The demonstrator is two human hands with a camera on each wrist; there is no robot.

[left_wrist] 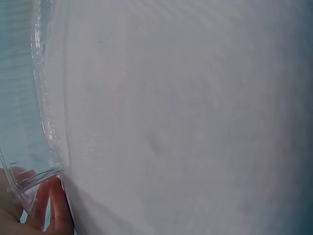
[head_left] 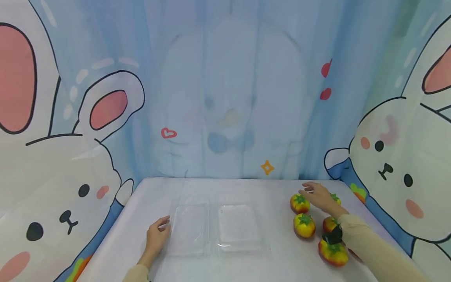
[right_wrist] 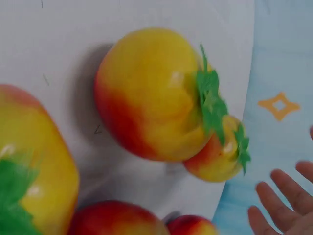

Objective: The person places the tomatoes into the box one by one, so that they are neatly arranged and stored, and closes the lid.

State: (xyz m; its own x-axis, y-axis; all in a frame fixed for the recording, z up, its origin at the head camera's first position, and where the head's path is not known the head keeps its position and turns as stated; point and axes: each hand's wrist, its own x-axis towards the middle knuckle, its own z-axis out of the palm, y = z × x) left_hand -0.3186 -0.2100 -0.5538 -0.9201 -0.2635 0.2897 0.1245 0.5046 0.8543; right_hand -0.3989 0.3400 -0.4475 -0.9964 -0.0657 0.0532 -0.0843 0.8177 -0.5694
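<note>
A clear plastic container [head_left: 190, 227] lies at the left of the table, its lid part [head_left: 238, 226] to the right. My left hand [head_left: 157, 237] is at the container's left edge; in the left wrist view its fingers [left_wrist: 59, 208] are by the clear plastic [left_wrist: 41, 178], and whether they grip it is unclear. Above the yellow-red fruits at the right, my right hand [head_left: 318, 197] reaches out with spread fingers, holding nothing. A fruit [head_left: 300, 203] with a green top sits just beside it; the right wrist view shows a large fruit [right_wrist: 151, 95] left of the hand [right_wrist: 288, 205].
More fruits stand on the right side, among them one nearer the front [head_left: 332, 252] under the right forearm and one in the middle [head_left: 304, 226]. A blue curtain [head_left: 229, 98] with rabbit drawings hangs behind the white table [head_left: 278, 250].
</note>
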